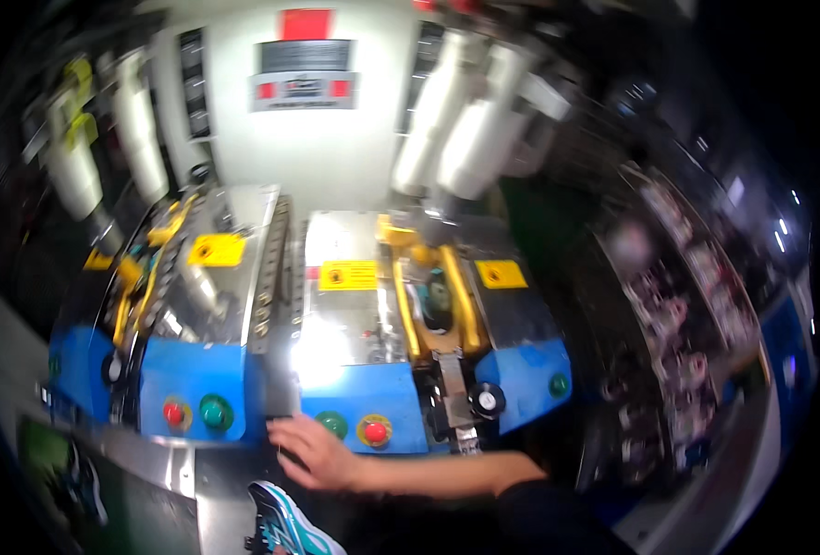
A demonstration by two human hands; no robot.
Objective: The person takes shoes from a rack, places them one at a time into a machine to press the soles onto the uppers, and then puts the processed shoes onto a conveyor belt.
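Observation:
My right hand [313,451] reaches in from the lower right, its fingers apart and slightly blurred. It is beside the green button [332,425] on the blue front panel [364,388]; nothing shows in it. Below it, at the bottom edge, is a white, teal and black sports shoe [290,525]. A small patch of my left hand [280,550] shows against this shoe, gripping it; the rest is cut off. Between yellow arms [467,310] of the machine sits a dark shoe [438,301] with some teal.
Red buttons [375,431] and black knobs [487,400] sit along the machine's front. A second station [193,379] stands on the left. White cylinders [473,153] hang above. On the right, a rack [673,319] carries many shoe-like items. Another shoe [86,486] is at lower left.

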